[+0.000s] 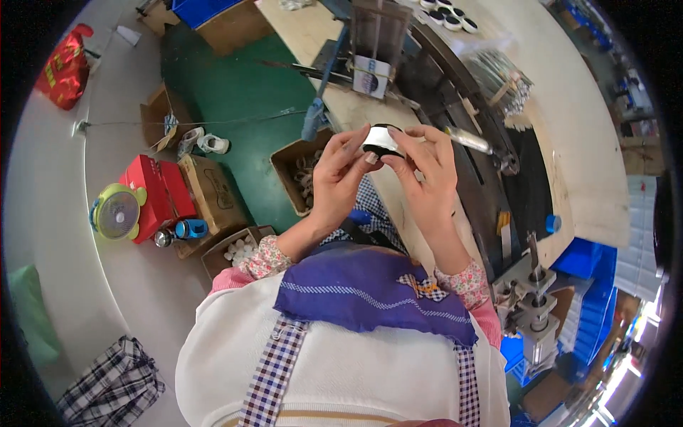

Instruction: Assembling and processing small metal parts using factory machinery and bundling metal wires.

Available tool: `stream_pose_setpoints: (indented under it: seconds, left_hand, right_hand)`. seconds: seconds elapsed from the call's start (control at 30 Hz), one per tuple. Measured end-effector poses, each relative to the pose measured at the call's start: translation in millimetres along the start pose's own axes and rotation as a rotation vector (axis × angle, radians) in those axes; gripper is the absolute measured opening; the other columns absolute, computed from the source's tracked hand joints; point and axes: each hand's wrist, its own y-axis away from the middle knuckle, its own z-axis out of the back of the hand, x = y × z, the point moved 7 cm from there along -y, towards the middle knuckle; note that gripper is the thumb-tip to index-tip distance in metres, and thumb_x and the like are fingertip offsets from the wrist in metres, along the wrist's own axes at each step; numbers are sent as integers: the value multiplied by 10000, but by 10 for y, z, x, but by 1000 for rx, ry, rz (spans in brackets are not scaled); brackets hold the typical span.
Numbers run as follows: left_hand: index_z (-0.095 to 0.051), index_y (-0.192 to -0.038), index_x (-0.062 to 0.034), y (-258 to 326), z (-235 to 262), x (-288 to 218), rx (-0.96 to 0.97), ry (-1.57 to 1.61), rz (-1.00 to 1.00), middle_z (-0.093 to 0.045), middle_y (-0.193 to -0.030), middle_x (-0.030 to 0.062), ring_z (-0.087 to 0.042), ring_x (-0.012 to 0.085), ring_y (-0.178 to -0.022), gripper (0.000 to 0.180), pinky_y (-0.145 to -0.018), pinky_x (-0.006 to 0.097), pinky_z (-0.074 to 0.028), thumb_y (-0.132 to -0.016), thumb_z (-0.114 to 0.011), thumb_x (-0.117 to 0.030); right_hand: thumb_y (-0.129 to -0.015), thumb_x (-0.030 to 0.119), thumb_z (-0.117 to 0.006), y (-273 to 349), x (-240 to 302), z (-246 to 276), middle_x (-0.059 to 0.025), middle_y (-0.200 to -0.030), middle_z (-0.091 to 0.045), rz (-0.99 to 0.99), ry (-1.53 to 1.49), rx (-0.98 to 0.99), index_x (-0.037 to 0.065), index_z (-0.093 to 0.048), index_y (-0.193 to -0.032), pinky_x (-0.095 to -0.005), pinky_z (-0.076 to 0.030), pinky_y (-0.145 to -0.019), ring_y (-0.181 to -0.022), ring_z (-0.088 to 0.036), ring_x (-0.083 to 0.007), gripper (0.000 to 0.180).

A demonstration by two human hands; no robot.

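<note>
A small round black piece (384, 140) with a white band across it is held up above the edge of the workbench. My left hand (337, 172) grips its left side, thumb below and fingers above. On the opposite side, the thumb and fingertips of my right hand (431, 171) pinch it. Its exact kind cannot be told. Similar black-and-white round pieces (452, 21) lie in a group at the bench's far side.
The wooden bench (583, 135) carries a dark metal machine (441, 78), a bundle of thin rods (498, 75) and a blue cap (553, 224). Left of my hands stand an open carton (288, 174) and a box of white pieces (242, 249). A small fan (116, 212) stands farther left.
</note>
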Motion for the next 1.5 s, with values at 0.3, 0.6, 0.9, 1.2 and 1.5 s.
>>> stream_pose_setpoints:
  seconds: [0.3,0.6,0.9,1.2,1.5]
  left_hand:
    - [-584,-1201,18,-248,227,-108,-110,-1,-181,-475,-1159,99,-620,165,-924,329,-772,266,-582,-873,-583,42]
    - [-578,-1203,22,-374,202,-26,-103,81,-80,-463,-1125,69,-600,157,-961,319,-789,277,-584,-886,-559,48]
    - [-555,-1195,34,-538,136,48,123,306,122,-510,-1152,90,-614,178,-943,292,-783,288,-553,-908,-561,-18]
    - [-550,-1022,-29,-289,196,367,167,536,550,-587,-968,37,-571,102,-867,174,-767,262,-478,-905,-617,-139]
    - [-576,-946,-89,-216,663,479,-42,568,466,-637,-964,25,-604,137,-867,127,-790,343,-498,-879,-654,-163]
  right_hand:
    - [-792,-19,-694,-290,87,-301,-81,-1068,-506,196,55,-45,42,-671,-1096,-231,-466,-599,-709,-550,-113,310]
    - [-787,-54,-679,-315,7,-325,-96,-1087,-503,295,164,-42,22,-666,-1086,-247,-480,-645,-816,-563,-142,309]
    - [-770,201,-769,-528,-218,-302,-97,-1183,-538,-429,-452,372,47,-480,-1313,-238,-498,-614,-767,-580,-101,635]
    - [-768,191,-740,-421,-99,-387,-126,-1197,-548,-61,88,444,41,-520,-1248,-307,-503,-771,-1044,-576,-264,550]
    - [-840,106,-595,-839,27,-419,-195,-1154,-540,306,634,228,-23,-527,-1169,-343,-544,-682,-936,-624,-334,359]
